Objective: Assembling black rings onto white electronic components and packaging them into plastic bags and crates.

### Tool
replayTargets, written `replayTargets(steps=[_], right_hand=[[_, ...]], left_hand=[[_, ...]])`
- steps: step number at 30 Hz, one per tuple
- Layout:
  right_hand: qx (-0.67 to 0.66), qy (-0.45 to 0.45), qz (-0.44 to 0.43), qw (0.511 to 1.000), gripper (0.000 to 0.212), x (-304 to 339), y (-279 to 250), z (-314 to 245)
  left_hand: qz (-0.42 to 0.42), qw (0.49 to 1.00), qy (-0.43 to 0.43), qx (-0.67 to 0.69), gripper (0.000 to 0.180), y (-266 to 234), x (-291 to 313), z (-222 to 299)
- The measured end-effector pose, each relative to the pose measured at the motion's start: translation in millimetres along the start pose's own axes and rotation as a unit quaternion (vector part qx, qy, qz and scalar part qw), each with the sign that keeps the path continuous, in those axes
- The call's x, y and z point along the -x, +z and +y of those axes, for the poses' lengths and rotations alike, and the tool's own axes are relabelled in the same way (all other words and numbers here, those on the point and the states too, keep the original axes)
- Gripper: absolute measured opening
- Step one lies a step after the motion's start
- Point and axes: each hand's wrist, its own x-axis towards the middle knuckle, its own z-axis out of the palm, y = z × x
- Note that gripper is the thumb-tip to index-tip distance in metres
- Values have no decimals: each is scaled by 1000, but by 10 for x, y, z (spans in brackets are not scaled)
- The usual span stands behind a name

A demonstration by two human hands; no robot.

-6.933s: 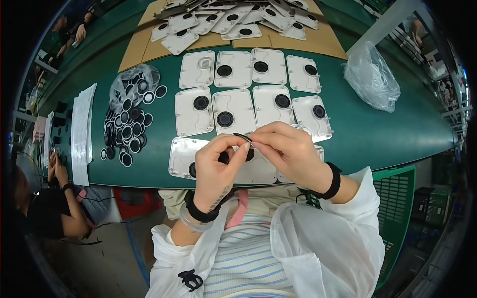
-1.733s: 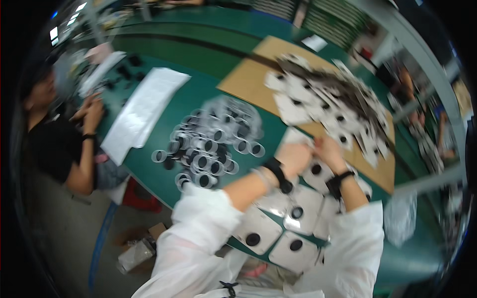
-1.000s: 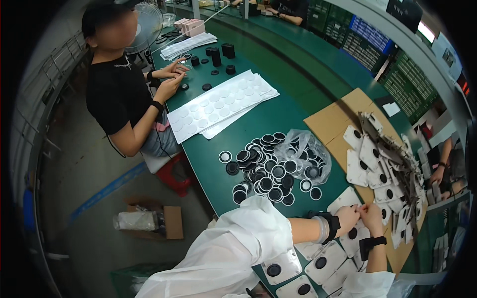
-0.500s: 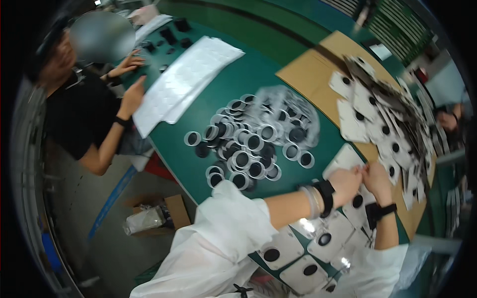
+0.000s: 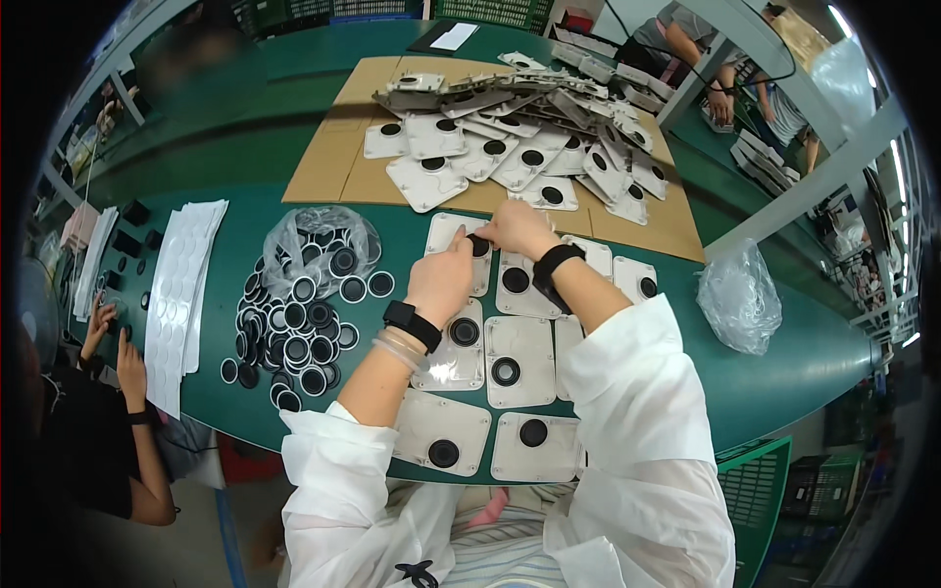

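Note:
Both hands meet over a white, rounded-square plate [image 5: 444, 227] in the back row of plates laid out before me. My left hand [image 5: 440, 281] reaches across its lower left, index finger stretched toward the black round disc [image 5: 479, 246] on the plate, the other fingers curled under. My right hand [image 5: 521, 229] has its fingers pinched together at the disc's upper right edge; what lies between the fingertips is hidden. Around them lie similar plates, each with a black round piece. One nearer plate [image 5: 520, 333] bears a black ring with a pale centre [image 5: 506, 371].
Left of the plates are a heap of black discs with pale rims [image 5: 294, 350] and a clear plastic bag [image 5: 284, 245] holding more. White sheets [image 5: 176, 294] lie farther left, beside a co-worker's hands [image 5: 127, 358]. Stacked plates cover cardboard [image 5: 338, 147] behind; a crumpled bag [image 5: 740, 299] sits right.
My view has swung to the right and straightened over the plates. Both hands stay close together, now at a disc on a back-row plate; the left index finger is now extended.

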Motion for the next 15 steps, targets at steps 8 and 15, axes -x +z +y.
replayTargets(steps=[8, 15], right_hand=[[92, -96, 178, 975, 20, 186, 41, -286], [-152, -48, 201, 967, 20, 1135, -1066, 301]], left_hand=[[-106, 991, 13, -85, 20, -102, -127, 66], [-90, 986, 42, -136, 42, 11, -249, 231]])
